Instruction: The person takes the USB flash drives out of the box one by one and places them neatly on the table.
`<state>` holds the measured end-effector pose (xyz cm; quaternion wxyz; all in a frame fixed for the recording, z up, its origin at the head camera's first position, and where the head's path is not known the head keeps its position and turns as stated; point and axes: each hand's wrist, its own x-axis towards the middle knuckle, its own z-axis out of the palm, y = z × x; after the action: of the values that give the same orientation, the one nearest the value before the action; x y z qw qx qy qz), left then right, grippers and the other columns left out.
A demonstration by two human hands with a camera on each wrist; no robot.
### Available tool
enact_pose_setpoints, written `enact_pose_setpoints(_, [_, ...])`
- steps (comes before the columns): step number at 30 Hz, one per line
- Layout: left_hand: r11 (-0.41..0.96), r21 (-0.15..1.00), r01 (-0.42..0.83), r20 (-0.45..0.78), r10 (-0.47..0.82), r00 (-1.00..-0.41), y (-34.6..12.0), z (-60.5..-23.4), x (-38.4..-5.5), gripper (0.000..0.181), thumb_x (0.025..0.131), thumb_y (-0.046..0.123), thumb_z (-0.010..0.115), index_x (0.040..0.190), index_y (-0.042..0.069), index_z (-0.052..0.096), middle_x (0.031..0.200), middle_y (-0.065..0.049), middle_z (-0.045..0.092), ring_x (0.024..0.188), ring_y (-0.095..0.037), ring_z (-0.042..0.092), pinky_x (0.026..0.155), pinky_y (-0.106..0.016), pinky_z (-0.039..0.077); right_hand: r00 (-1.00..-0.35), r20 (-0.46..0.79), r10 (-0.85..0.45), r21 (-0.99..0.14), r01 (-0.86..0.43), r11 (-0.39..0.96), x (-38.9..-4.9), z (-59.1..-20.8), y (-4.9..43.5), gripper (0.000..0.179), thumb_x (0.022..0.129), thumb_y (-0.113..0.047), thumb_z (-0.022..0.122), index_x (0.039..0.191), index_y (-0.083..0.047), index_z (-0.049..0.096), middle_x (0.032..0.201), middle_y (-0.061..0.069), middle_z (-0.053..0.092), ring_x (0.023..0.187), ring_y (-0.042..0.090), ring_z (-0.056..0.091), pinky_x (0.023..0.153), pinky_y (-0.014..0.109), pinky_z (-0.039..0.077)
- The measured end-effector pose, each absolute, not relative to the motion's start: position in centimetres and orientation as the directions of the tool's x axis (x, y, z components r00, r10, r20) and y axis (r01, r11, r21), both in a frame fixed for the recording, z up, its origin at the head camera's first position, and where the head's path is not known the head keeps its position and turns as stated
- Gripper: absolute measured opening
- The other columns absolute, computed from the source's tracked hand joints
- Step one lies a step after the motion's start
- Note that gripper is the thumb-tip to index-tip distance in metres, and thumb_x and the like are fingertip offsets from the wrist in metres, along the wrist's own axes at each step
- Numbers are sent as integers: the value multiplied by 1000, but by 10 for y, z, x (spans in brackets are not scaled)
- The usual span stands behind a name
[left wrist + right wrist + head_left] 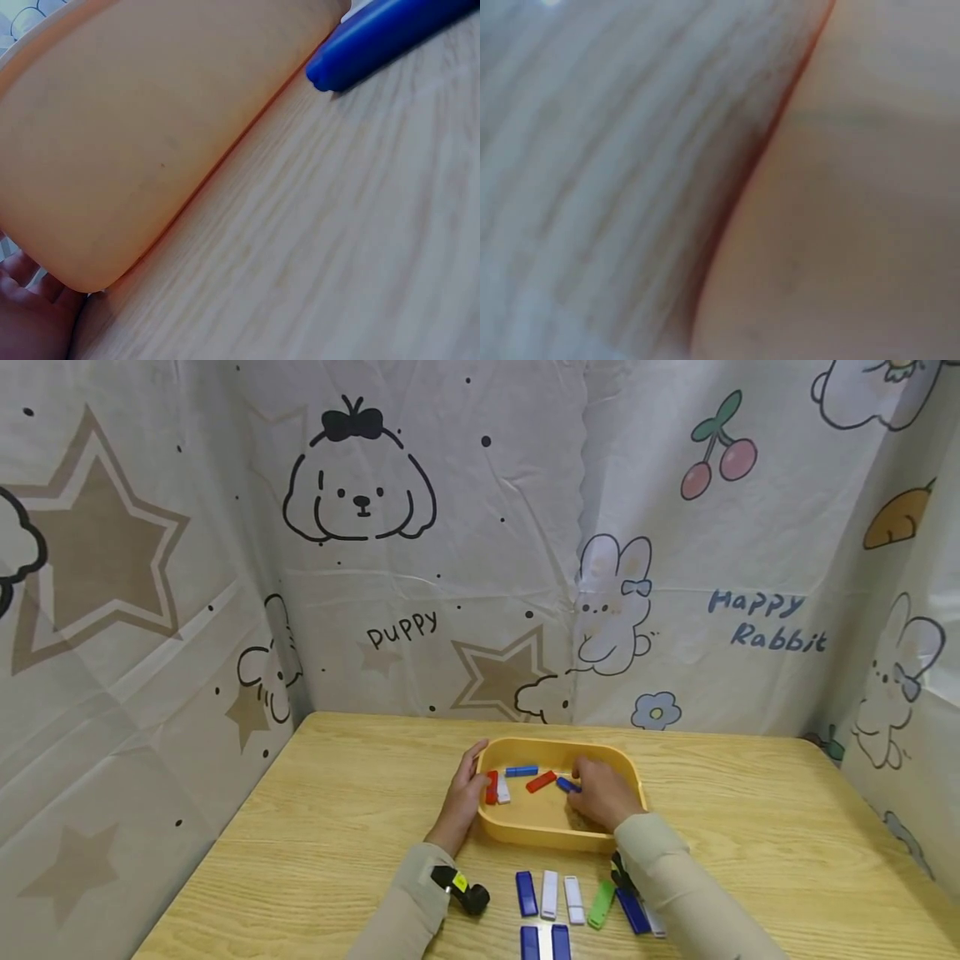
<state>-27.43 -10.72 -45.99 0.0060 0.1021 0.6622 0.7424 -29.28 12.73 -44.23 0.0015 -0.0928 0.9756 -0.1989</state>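
A yellow plastic tray [525,837] sits on the wooden table. My left hand [462,797] grips its left rim, thumb on the rim and fingers round the outside; in the left wrist view those fingers [49,289] show at the tray's corner. My right hand [606,793] is down inside the tray's right part, finger and thumb pinching a small blue oblong piece [567,784]. Also in the tray lie a red piece [541,782], another blue piece [522,771], and a red piece [492,787] beside a white one [503,789]. The right wrist view shows only blurred tray wall [840,225] and table.
In front of the tray lie more oblong pieces: a blue one [527,893], white ones [550,894], a green one [601,904] and another blue one [632,911] by the right sleeve. Two blue pieces [530,942] are nearest me. A printed curtain [450,568] hangs behind the table.
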Motion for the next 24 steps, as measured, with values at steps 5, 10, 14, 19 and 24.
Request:
enact_pose_setpoints(5, [-137, 981, 135, 154, 145, -977, -107, -458, -273, 60, 89, -9, 36, 148, -2, 27, 152, -27, 27, 139, -40, 28, 112, -52, 25, -989, 19, -148, -438, -142, 888, -293, -439, 126, 29, 79, -12, 71, 104, -1, 61, 80, 5, 59, 68, 19, 51, 61, 31, 45])
enact_pose_setpoints(10, [-137, 981, 138, 158, 145, -977, -107, -458, -272, 60, 89, -10, 35, 148, -3, 28, 152, -27, 28, 139, -41, 28, 112, -52, 25, -991, -14, -133, -472, -110, 875, -290, -432, 126, 26, 80, -14, 73, 102, -2, 65, 83, 6, 60, 71, 19, 53, 62, 29, 47])
enact_pose_setpoints(14, [-119, 984, 134, 150, 137, -979, -107, -457, -272, 60, 88, -9, 36, 148, -2, 28, 151, -27, 29, 138, -40, 29, 112, -51, 26, -992, -27, -126, -498, -95, 862, -283, -422, 125, 23, 81, -16, 74, 99, -4, 69, 87, 5, 63, 75, 20, 55, 70, 32, 51])
enact_pose_setpoints(19, [-92, 987, 131, 141, 125, -982, -107, -455, -272, 61, 88, -8, 37, 148, -1, 29, 151, -26, 30, 138, -40, 31, 111, -50, 29, -985, 14, -174, -498, -158, 853, -268, -413, 125, 20, 77, -15, 77, 93, -6, 70, 84, 3, 64, 73, 18, 55, 72, 34, 53])
enact_pose_setpoints(24, [-103, 987, 126, 138, 129, -982, -107, -455, -271, 60, 88, -9, 37, 148, -2, 29, 151, -27, 29, 138, -41, 30, 111, -51, 28, -968, 76, -238, -485, -245, 839, -244, -408, 128, 17, 73, -14, 77, 87, -8, 69, 81, -1, 61, 72, 15, 53, 70, 32, 51])
